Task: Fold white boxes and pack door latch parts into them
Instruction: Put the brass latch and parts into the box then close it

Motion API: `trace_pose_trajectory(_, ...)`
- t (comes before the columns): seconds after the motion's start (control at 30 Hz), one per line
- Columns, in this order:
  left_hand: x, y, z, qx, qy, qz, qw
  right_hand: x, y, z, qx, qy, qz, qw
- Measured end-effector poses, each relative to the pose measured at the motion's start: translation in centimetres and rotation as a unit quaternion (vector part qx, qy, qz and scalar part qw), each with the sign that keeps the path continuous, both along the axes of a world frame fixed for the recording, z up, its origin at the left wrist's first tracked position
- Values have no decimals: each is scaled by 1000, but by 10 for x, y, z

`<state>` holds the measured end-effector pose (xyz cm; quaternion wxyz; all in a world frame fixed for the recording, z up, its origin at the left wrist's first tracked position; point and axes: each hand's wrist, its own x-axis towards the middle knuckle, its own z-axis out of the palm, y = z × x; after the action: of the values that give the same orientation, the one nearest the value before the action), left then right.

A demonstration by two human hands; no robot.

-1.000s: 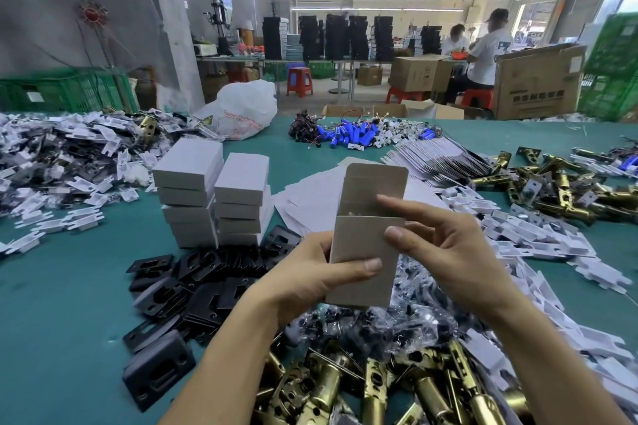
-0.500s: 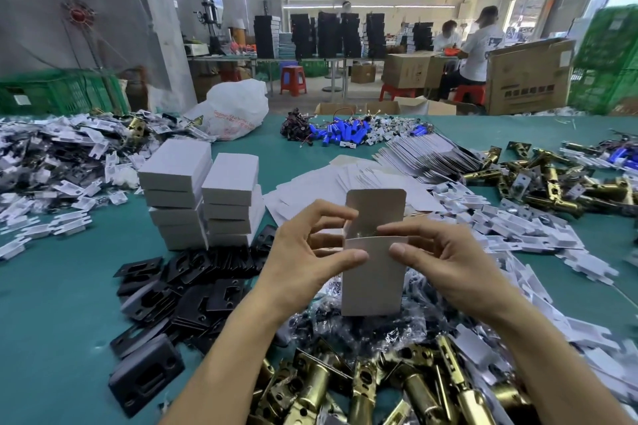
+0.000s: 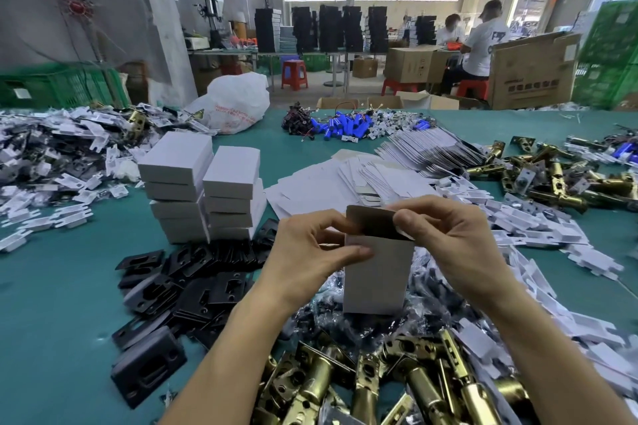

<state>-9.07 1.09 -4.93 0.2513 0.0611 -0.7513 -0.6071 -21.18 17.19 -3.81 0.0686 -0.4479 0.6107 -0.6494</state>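
White box (image 3: 378,272) upright, flap (image 3: 371,222) up, in pinch of left hand (image 3: 303,259) and right hand (image 3: 455,238).

— What lies on the teal table (image 3: 51,321)?

— Along the near edge there is a heap of brass latch bolts (image 3: 397,386), with clear bags of small dark parts (image 3: 321,317) just behind it. To the left, black strike plates (image 3: 193,286) overlap in a pile that reaches the foot of two stacks of closed white boxes (image 3: 203,183).

— And farther back?

— Flat box blanks (image 3: 310,190) are spread mid-table, with a fanned row of blanks (image 3: 428,148) behind. White plastic pieces (image 3: 538,228) run down the right side, beside more brass latches (image 3: 569,179). Blue cylinders (image 3: 345,126) and a white plastic bag (image 3: 234,103) lie at the far edge. A mixed heap of white and dark parts (image 3: 51,162) fills the far left.
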Motion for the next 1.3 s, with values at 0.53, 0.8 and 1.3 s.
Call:
trace_pose_trajectory(0.53, -1, 2, 0, 28, 39, 25, 999, 2, 2, 8, 70, 55, -62, 994)
trace_pose_trajectory(0.8, -1, 0, 0, 11, 31, -3, 999, 8, -5, 7, 49, 73, -126, 988)
trace_pose_trajectory(1.3, -3, -8, -9, 2, 7, -6, 1000, -7, 8, -1, 117, 51, 10, 992)
